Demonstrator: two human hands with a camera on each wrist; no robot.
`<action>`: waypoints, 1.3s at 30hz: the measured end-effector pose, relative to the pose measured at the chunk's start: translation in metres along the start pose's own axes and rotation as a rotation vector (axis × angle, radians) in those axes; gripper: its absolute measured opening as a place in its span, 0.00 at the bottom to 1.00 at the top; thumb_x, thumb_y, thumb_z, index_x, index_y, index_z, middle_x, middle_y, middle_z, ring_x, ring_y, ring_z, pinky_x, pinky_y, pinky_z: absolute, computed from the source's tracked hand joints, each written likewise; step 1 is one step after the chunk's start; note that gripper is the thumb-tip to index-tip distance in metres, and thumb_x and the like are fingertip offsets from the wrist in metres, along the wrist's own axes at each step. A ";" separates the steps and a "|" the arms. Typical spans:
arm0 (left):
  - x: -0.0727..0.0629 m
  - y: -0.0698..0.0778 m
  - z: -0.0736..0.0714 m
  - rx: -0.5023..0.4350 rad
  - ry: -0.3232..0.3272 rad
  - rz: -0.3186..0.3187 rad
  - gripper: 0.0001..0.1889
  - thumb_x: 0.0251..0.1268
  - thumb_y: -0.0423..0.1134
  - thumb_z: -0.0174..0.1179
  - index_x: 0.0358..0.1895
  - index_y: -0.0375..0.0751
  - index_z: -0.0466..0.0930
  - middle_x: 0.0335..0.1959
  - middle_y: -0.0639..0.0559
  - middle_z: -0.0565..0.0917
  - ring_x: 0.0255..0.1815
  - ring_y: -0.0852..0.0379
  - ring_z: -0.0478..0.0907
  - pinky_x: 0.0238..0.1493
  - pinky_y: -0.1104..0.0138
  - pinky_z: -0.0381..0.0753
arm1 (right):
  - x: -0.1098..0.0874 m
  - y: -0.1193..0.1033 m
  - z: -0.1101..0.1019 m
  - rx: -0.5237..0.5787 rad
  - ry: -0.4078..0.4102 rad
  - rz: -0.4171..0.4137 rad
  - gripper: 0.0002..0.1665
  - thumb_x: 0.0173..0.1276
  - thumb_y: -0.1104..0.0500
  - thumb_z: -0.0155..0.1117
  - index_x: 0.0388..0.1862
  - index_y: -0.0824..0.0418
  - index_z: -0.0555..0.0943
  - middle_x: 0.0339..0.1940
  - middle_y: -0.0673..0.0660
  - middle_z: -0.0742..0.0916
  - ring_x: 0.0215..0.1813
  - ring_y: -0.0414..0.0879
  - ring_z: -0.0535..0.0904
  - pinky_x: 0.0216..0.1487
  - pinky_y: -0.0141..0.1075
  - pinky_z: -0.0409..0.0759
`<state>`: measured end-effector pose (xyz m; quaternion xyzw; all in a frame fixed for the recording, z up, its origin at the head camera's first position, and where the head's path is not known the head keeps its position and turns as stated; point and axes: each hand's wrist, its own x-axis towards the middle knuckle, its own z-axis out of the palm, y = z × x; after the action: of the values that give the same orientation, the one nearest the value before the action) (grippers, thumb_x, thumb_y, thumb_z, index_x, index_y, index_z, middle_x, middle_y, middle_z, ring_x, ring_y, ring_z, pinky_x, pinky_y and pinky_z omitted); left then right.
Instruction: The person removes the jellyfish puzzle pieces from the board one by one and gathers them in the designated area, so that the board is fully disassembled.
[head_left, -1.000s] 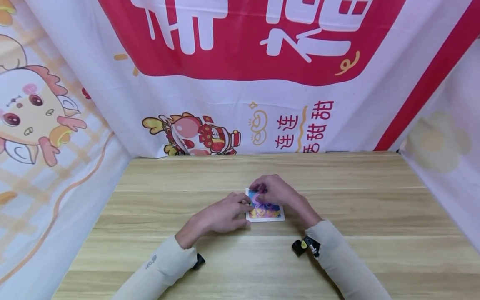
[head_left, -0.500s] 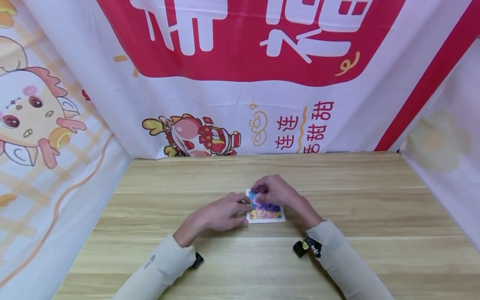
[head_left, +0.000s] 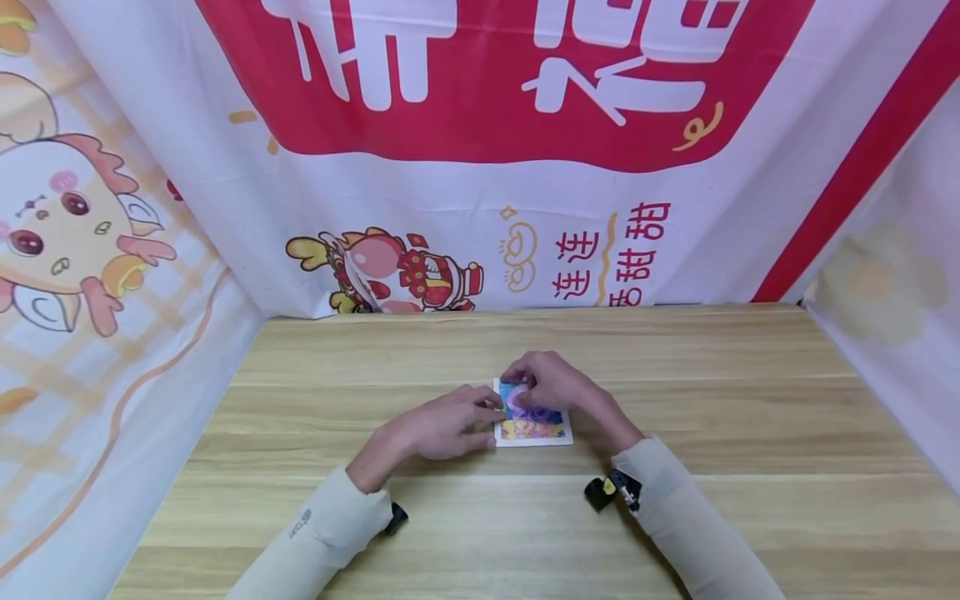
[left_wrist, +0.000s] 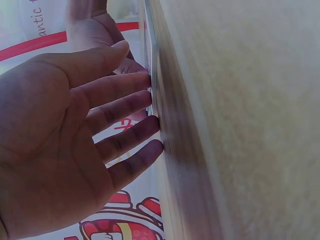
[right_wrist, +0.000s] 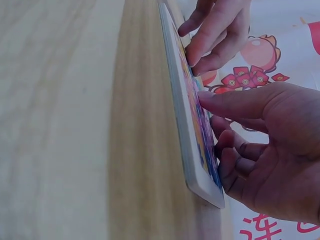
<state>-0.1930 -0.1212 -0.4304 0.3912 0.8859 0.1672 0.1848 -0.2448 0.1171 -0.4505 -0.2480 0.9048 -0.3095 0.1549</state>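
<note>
A small flat board point(head_left: 534, 442) with a white border and a bright pink, blue and yellow picture lies on the wooden table. From the left, my left hand point(head_left: 448, 423) reaches its fingertips to the board's left edge; its fingers look relaxed in the left wrist view. My right hand point(head_left: 553, 382) is bent over the upper part of the picture. In the right wrist view its thumb point(right_wrist: 215, 100) rests on the picture, and the other fingers curl down near the far edge. Whether these fingers pinch anything, I cannot tell. Part of the picture is hidden beneath them.
Wood-grain table point(head_left: 375, 350) surrounds the board. A white and red printed cloth point(head_left: 480, 192) hangs behind its far edge, and a cartoon-printed cloth point(head_left: 187, 333) closes off the left side. Black wrist cameras point(head_left: 600, 493) sit at both sleeve cuffs.
Both hands keep nearly the same place. The right fingers and thumb have shifted slightly over the picture, showing a little more of its round pink part.
</note>
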 end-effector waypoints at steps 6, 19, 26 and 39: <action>0.000 -0.001 0.001 0.010 0.001 -0.005 0.24 0.83 0.47 0.59 0.75 0.44 0.78 0.78 0.49 0.74 0.79 0.48 0.69 0.82 0.51 0.69 | 0.000 0.000 0.002 0.022 0.009 0.022 0.21 0.70 0.63 0.75 0.62 0.58 0.88 0.54 0.54 0.91 0.46 0.42 0.83 0.52 0.36 0.84; -0.001 0.003 0.001 -0.005 0.001 -0.011 0.24 0.83 0.46 0.60 0.75 0.43 0.78 0.78 0.48 0.73 0.78 0.47 0.70 0.81 0.51 0.71 | -0.001 -0.008 0.007 0.018 0.085 0.058 0.16 0.70 0.65 0.75 0.56 0.56 0.89 0.47 0.54 0.90 0.47 0.46 0.84 0.53 0.40 0.87; 0.000 0.004 0.001 0.000 -0.006 -0.023 0.25 0.83 0.47 0.59 0.76 0.44 0.77 0.79 0.49 0.73 0.78 0.48 0.70 0.80 0.52 0.72 | -0.003 -0.008 0.007 0.019 0.082 0.092 0.14 0.73 0.63 0.73 0.55 0.53 0.87 0.46 0.53 0.90 0.48 0.46 0.85 0.55 0.43 0.87; -0.002 0.003 0.001 -0.003 -0.009 -0.028 0.26 0.82 0.48 0.60 0.76 0.45 0.77 0.79 0.50 0.72 0.79 0.49 0.69 0.81 0.52 0.71 | -0.005 -0.007 0.006 0.057 0.128 0.067 0.10 0.80 0.64 0.62 0.50 0.54 0.88 0.45 0.54 0.92 0.43 0.44 0.85 0.50 0.41 0.87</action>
<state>-0.1898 -0.1207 -0.4299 0.3794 0.8902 0.1641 0.1914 -0.2353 0.1116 -0.4500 -0.1926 0.9116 -0.3449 0.1139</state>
